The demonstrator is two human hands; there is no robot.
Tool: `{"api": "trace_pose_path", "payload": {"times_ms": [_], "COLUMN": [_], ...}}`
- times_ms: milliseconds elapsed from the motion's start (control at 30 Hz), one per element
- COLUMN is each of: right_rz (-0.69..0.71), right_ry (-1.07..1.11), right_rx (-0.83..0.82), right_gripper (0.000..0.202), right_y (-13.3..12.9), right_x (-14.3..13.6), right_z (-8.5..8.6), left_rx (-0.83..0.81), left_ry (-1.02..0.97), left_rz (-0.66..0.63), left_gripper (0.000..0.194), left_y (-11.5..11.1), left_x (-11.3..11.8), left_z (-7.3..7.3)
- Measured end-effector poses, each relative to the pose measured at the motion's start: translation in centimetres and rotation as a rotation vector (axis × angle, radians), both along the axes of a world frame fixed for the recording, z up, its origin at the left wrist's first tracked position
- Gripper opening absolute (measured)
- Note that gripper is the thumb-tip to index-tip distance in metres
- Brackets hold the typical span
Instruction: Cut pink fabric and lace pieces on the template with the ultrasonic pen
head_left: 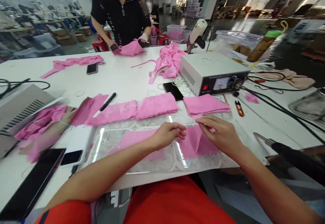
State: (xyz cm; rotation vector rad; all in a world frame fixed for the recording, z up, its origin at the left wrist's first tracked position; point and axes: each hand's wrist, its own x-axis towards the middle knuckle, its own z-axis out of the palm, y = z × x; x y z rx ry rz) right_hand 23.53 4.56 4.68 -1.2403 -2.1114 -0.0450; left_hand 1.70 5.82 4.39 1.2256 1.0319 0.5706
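Observation:
My right hand (219, 130) pinches the edge of a thin pink fabric piece (191, 146), which rises in a fold above a clear plastic mat (106, 146). Left of it, my left hand (170, 134) hovers with fingers loosely bent and nothing visible in them. Below my left forearm, another flat pink piece (137, 137) lies on the mat. Just beyond my right hand sits a neat stack of pink fabric pieces (205, 104). Pink scalloped lace pieces (157, 105) stretch along the mat's far side.
A grey power box (213, 71) with cables stands at the back right, near orange thread snips (239, 108). A black-handled tool (291, 156) juts in at right. Phones, a marker (108, 102) and bundled pink fabric (43, 122) lie left. Across the table, a person (122, 17) handles pink fabric.

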Motion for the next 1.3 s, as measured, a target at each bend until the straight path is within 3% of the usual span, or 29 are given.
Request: {"api": "trace_pose_path", "payload": {"times_ms": [133,267,367,467,567,667,767,933,1100,1300], "right_rz": [0.307,0.667,0.855,0.733,0.391,0.198,0.093,0.103,0.166,0.259], "right_ry": [0.000,-0.044,-0.022,0.085,0.067,-0.094,-0.178,-0.239,-0.141,-0.142], "right_rx": [0.055,0.078,-0.008,-0.223,-0.440,-0.538,-0.545,-0.607,-0.672,-0.825], "right_gripper": [0.023,0.027,0.029,0.025,0.019,0.016,0.015,0.013,0.013,0.014], "right_y": [1.1,0.7,0.6,1.3,2.4,2.8,2.3,1.9,2.4,3.5], "right_x": [-6.7,-13.1,-15.2,-13.8,-10.2,-7.3,-6.3,-7.2,-8.4,-11.9], "right_z": [1.2,1.3,1.5,1.8,1.6,0.6,-0.6,-0.9,0.1,0.9], "left_rx": [-0.133,-0.295,-0.296,-0.265,-0.202,-0.116,0.060,0.314,0.370,0.353], "left_ry": [-0.134,-0.174,-0.078,-0.006,0.057,0.111,0.267,0.515,0.613,0.693], "left_rz": [0.133,0.251,0.332,0.349,0.348,0.332,0.267,0.179,0.216,0.290], "left_gripper": [0.033,0.054,0.046,0.038,0.035,0.030,0.031,0.034,0.035,0.039], "left_y": [-0.6,-2.0,-3.2,-4.1,-4.4,-4.3,-4.3,-5.2,-6.9,-8.1], "left_x": [-4.4,-9.2,-11.6,-12.5,-12.5,-12.2,-12.1,-12.8,-14.5,-16.6], "left_z": [1.0,1.5,1.2,0.5,-0.2,-0.4,0.0,0.7,1.1,0.8]}}
